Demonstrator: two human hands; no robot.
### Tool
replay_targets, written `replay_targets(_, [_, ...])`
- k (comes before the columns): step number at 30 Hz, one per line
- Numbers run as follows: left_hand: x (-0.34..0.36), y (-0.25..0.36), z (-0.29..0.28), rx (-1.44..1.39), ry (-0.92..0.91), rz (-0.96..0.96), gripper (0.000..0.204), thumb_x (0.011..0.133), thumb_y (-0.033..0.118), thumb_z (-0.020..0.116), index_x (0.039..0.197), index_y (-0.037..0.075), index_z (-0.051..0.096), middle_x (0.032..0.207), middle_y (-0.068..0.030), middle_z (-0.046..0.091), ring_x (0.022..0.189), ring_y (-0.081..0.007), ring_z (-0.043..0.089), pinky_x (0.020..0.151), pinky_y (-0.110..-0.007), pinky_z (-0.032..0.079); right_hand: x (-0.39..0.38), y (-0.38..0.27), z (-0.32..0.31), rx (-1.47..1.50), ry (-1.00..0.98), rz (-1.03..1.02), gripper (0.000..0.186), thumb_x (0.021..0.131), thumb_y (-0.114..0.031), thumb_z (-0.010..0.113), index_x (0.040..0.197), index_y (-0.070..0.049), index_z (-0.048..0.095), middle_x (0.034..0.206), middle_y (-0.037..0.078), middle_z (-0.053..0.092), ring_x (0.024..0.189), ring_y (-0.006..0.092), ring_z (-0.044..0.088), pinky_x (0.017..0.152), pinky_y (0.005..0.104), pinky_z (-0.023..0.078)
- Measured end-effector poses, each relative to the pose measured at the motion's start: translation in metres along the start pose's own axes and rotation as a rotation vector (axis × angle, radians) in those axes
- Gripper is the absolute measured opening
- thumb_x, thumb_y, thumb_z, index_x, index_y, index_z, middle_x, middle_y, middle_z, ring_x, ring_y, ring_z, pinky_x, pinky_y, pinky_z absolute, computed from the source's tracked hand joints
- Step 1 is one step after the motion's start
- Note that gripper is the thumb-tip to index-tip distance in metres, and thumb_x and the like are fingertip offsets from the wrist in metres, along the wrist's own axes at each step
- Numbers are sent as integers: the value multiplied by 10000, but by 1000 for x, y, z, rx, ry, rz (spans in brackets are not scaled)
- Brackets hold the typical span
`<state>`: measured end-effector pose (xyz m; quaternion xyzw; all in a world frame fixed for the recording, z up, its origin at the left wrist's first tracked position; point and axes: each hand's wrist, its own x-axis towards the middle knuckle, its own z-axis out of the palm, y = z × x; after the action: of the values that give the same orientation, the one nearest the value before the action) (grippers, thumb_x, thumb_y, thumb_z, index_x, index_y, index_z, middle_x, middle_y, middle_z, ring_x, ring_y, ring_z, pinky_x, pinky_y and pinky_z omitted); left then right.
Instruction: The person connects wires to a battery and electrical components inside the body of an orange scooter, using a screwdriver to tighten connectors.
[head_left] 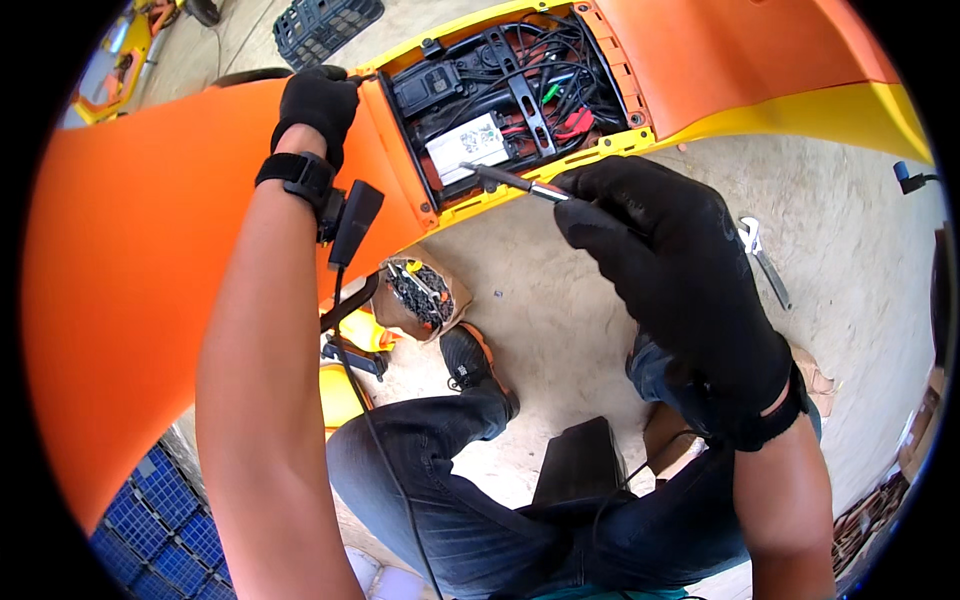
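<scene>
My right hand (665,245), in a black glove, is closed around a slim tool with a metal shaft (547,191) and a dark grey end; its exact kind is unclear. The tool's far end overlaps a silver box (467,147) in the open compartment; contact cannot be told. My left hand (318,105), also gloved, is curled at the compartment's far left corner, on the orange body panel (130,230). Whatever its fingers grip is hidden. Inside the compartment are bundled black cables (555,60), a red connector (578,123), a green connector (551,93) and a black perforated bracket (522,95).
Below the vehicle body stands a paper bag of small dark parts (425,312), with wrenches on top. An adjustable wrench (766,265) lies on the floor at right. A black crate (325,28) is at the back, and blue crates (150,520) are at lower left.
</scene>
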<state>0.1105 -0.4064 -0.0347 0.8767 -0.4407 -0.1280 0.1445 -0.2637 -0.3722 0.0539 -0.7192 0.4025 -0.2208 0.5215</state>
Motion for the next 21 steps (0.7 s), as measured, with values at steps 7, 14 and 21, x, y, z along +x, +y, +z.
replay_targets(7, [19,-1,18,174,31,-89,323,867,310,724,1114,103,739,887,-118,752,817,-228,725,767,-361,552,21,4,-3,-19,17,-61,183,893,-126,697,1002,17,667,766,98,660,624,129,592,585,278,467])
replay_targets(14, [28,-6,21,206,44,-2,270,879,196,695,1136,125,732,1004,-147,737,908,-272,714,830,-367,546,32,10,-13,-87,-32,-60,183,883,-142,645,1029,-31,651,884,163,653,846,349,639,744,423,509])
replay_targets(21, [32,-1,16,212,27,144,255,888,127,677,1136,84,722,1021,-153,733,923,-277,710,823,-365,545,35,12,-15,-60,-42,-14,185,887,-144,654,1030,-27,652,867,169,648,818,354,629,720,432,495])
